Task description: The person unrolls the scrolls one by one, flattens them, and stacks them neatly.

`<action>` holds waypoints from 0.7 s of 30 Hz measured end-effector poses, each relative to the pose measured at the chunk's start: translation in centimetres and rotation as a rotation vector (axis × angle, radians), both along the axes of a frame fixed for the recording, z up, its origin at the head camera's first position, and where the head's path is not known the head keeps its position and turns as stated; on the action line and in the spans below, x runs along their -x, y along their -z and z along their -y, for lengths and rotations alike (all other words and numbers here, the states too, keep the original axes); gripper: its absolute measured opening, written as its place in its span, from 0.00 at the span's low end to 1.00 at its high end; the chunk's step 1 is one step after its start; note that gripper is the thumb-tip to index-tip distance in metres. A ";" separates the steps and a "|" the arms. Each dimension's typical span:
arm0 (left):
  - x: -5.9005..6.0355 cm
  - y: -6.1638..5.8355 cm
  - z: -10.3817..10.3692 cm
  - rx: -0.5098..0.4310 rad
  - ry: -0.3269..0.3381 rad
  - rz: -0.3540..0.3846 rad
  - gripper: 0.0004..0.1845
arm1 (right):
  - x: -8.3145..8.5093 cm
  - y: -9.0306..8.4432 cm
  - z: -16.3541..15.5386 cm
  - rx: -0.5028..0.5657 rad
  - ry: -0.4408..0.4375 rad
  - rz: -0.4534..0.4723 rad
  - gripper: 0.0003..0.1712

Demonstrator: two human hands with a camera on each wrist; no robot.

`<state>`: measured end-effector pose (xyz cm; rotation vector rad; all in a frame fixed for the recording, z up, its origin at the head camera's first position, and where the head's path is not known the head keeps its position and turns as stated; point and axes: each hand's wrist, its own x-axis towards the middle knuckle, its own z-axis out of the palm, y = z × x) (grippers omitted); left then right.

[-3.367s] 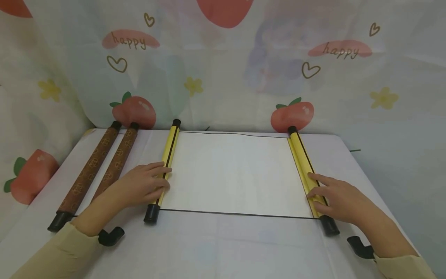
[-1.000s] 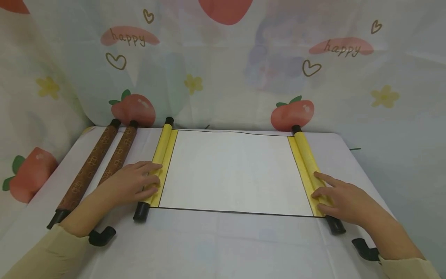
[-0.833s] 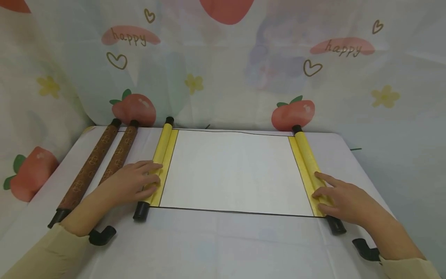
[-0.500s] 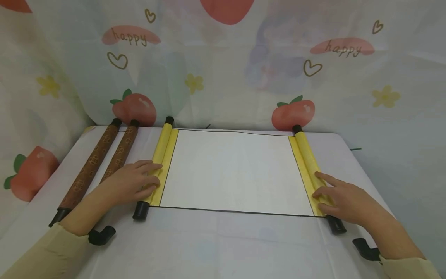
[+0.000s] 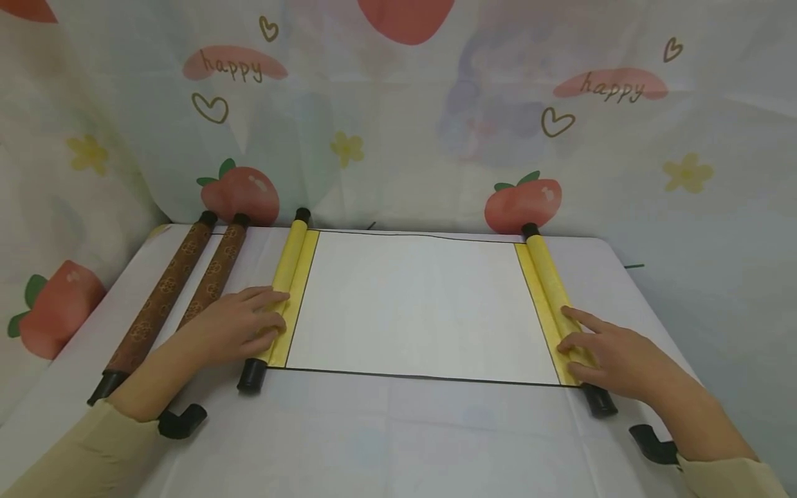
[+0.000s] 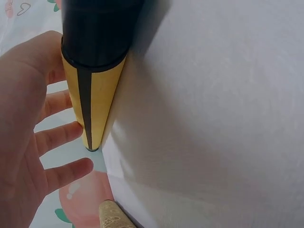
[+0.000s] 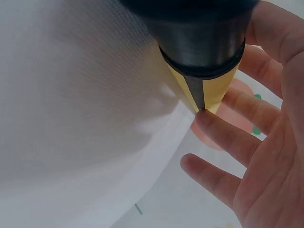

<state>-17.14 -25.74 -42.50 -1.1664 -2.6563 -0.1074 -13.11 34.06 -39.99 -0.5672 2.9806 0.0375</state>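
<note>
A scroll with a blank white sheet [image 5: 423,311] and yellow end strips lies unrolled on the table in the head view. Its left yellow roller [image 5: 290,256] and right yellow roller [image 5: 548,273] have black end caps. My left hand [image 5: 227,328] rests across the left roller; its fingers [image 6: 59,137] look spread and mostly straight in the left wrist view. Over the right roller lies my right hand [image 5: 616,356], fingertips touching the yellow part. In the right wrist view, its fingers [image 7: 232,142] are extended beside the roller. Each hand partly covers its roller.
Two brown patterned rollers with black caps, the outer one [image 5: 156,304] and the inner one [image 5: 214,277], lie left of the scroll, partly behind my left arm. A white cloth covers the table [image 5: 398,443]. A printed curtain [image 5: 398,124] hangs behind it.
Since the earliest frame, both hands have moved outward with the rollers, the left one leftward and the right one slightly rightward. More yellow strip shows at each end. Over the last second they hold nearly still.
</note>
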 end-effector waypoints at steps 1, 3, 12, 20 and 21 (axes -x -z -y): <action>0.0 0.0 0.0 -0.003 0.005 -0.004 0.05 | 0.0 0.0 0.0 0.000 -0.001 0.003 0.12; -0.1 -0.1 -0.1 -0.008 0.015 -0.008 0.05 | 0.0 -0.1 0.1 0.001 -0.001 0.019 0.12; -0.5 0.0 0.0 0.020 0.005 -0.004 0.08 | 0.0 -0.8 0.8 -0.009 0.018 0.069 0.16; -1.3 -0.6 0.8 -0.024 -0.077 0.114 0.18 | 0.3 -2.1 2.4 0.078 -0.055 0.010 0.21; -1.3 -0.6 1.0 -0.056 -0.087 0.150 0.18 | 0.4 -2.3 2.9 0.095 -0.067 0.007 0.21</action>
